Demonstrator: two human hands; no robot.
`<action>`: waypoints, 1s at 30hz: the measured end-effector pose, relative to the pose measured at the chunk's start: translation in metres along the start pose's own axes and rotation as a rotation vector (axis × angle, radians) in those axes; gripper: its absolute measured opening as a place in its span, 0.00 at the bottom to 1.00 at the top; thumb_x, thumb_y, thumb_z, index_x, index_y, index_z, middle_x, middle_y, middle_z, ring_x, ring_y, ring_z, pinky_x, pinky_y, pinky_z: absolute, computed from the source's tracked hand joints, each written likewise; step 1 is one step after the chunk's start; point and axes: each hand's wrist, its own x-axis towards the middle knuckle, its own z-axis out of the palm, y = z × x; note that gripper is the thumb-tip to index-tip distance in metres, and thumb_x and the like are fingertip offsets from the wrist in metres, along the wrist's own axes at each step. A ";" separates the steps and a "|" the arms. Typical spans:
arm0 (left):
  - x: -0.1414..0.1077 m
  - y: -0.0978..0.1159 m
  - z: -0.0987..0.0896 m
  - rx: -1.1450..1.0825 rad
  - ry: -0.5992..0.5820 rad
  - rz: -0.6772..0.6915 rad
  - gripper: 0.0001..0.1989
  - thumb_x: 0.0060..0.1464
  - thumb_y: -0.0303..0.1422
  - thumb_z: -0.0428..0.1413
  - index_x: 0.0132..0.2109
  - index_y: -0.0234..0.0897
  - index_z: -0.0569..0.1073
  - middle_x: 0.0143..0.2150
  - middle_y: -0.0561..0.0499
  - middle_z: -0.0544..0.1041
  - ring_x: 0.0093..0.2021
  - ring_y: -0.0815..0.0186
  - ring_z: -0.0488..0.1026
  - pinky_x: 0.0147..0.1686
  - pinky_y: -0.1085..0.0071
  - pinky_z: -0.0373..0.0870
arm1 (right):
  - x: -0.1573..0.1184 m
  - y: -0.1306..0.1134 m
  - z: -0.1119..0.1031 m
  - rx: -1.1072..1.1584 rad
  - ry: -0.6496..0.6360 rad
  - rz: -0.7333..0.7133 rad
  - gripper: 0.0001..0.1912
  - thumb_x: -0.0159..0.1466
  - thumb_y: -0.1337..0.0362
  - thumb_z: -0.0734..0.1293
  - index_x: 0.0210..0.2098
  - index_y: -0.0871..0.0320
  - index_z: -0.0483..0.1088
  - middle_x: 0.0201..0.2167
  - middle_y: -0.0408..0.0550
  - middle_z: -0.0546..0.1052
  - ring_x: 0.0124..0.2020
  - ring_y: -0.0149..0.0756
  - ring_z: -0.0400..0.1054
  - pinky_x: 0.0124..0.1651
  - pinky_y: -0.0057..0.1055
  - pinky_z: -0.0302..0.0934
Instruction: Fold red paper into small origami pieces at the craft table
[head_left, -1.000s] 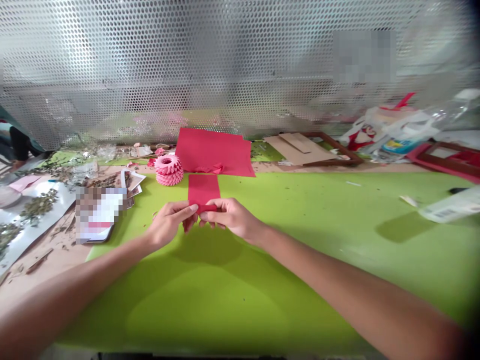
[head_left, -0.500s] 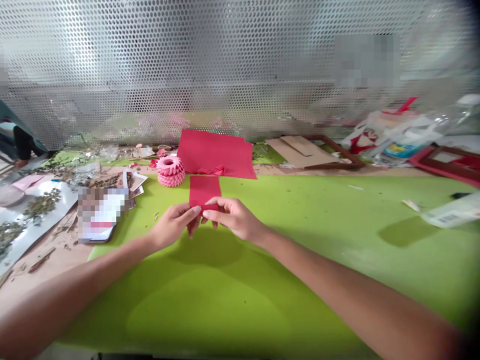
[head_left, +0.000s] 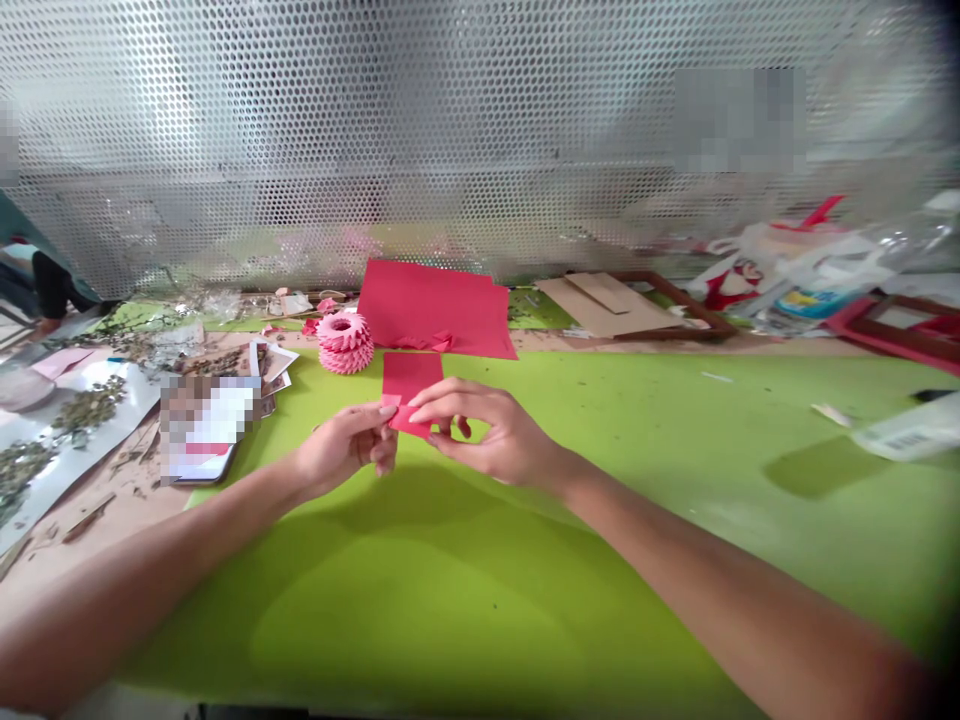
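A small piece of red paper [head_left: 412, 424] is held above the green table, its far edge overlapping my view of a flat red paper square [head_left: 412, 376] behind it. My left hand [head_left: 349, 445] pinches the piece's left end between thumb and fingers. On the other end, my right hand [head_left: 491, 430] grips the paper with its fingertips, the remaining fingers curled loosely. Just beyond stands a ring-shaped pink stack of folded paper [head_left: 345, 345]. A large red sheet [head_left: 439, 312] lies behind the square, with a few crumpled red scraps on its near edge.
At left lie a phone [head_left: 214, 425], photos [head_left: 271, 362] and dried plant bits on white sheeting [head_left: 120, 440]. Brown cardboard [head_left: 600, 312], plastic bags [head_left: 810, 285] and a red frame [head_left: 855, 325] line the back right. A clear bottle [head_left: 915, 430] lies at the right. Perforated metal rises behind.
My right hand has shifted right and its fingers have opened up somewhat. The held paper now shows a wider face. My left hand has turned slightly and moved a little left.
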 end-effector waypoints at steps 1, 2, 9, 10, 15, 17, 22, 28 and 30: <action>0.000 0.000 0.000 -0.007 -0.001 -0.006 0.14 0.56 0.39 0.59 0.30 0.34 0.69 0.19 0.57 0.65 0.19 0.72 0.63 0.24 0.74 0.67 | 0.000 0.001 0.001 -0.007 0.016 -0.019 0.13 0.63 0.73 0.68 0.45 0.52 0.76 0.44 0.47 0.78 0.43 0.33 0.73 0.42 0.31 0.69; 0.000 0.000 -0.001 -0.002 -0.003 -0.010 0.14 0.56 0.39 0.59 0.30 0.34 0.69 0.19 0.57 0.65 0.20 0.72 0.63 0.25 0.74 0.67 | -0.001 0.001 0.001 -0.013 0.034 -0.035 0.12 0.64 0.73 0.68 0.44 0.53 0.77 0.43 0.48 0.78 0.42 0.33 0.73 0.43 0.31 0.69; 0.001 -0.004 -0.002 0.199 -0.026 -0.001 0.17 0.55 0.45 0.61 0.36 0.33 0.71 0.24 0.54 0.69 0.24 0.70 0.67 0.26 0.73 0.67 | -0.002 0.004 -0.004 0.018 -0.016 -0.026 0.08 0.64 0.69 0.70 0.42 0.54 0.78 0.33 0.45 0.79 0.32 0.29 0.73 0.35 0.27 0.68; 0.000 -0.004 -0.001 0.218 -0.029 0.000 0.18 0.55 0.45 0.60 0.37 0.33 0.71 0.24 0.54 0.69 0.24 0.70 0.68 0.27 0.73 0.67 | -0.001 0.003 -0.005 0.026 -0.051 -0.022 0.09 0.64 0.69 0.70 0.43 0.54 0.78 0.34 0.45 0.80 0.33 0.30 0.73 0.36 0.27 0.68; -0.001 -0.005 0.001 0.262 -0.037 -0.008 0.20 0.55 0.48 0.59 0.34 0.34 0.69 0.26 0.54 0.69 0.24 0.71 0.66 0.28 0.74 0.66 | 0.000 -0.001 -0.011 0.051 -0.175 -0.014 0.09 0.65 0.67 0.69 0.44 0.55 0.79 0.38 0.49 0.81 0.39 0.32 0.76 0.43 0.29 0.70; -0.001 -0.004 0.002 0.297 -0.044 -0.021 0.20 0.55 0.48 0.59 0.34 0.33 0.70 0.26 0.53 0.69 0.25 0.72 0.66 0.28 0.74 0.66 | 0.000 -0.001 -0.013 0.081 -0.218 0.020 0.08 0.64 0.67 0.70 0.43 0.56 0.79 0.39 0.50 0.81 0.38 0.32 0.76 0.42 0.29 0.70; 0.001 -0.003 0.001 0.475 -0.001 0.037 0.21 0.56 0.51 0.56 0.33 0.34 0.69 0.26 0.54 0.68 0.25 0.71 0.66 0.28 0.73 0.66 | 0.000 0.003 -0.010 0.114 -0.110 0.229 0.06 0.62 0.62 0.72 0.37 0.57 0.80 0.33 0.48 0.81 0.31 0.32 0.73 0.34 0.29 0.67; 0.000 -0.006 0.004 0.743 0.100 0.203 0.20 0.62 0.47 0.51 0.30 0.36 0.67 0.24 0.55 0.68 0.24 0.71 0.66 0.28 0.74 0.64 | -0.002 0.015 0.004 0.285 0.047 0.582 0.14 0.57 0.54 0.74 0.32 0.59 0.76 0.23 0.42 0.74 0.22 0.28 0.64 0.25 0.26 0.57; 0.000 -0.007 0.005 0.760 0.102 0.208 0.19 0.62 0.47 0.50 0.31 0.36 0.68 0.25 0.54 0.69 0.24 0.70 0.68 0.27 0.74 0.65 | -0.002 0.018 0.007 0.322 0.065 0.615 0.15 0.56 0.53 0.74 0.32 0.60 0.75 0.23 0.42 0.72 0.23 0.27 0.62 0.25 0.26 0.56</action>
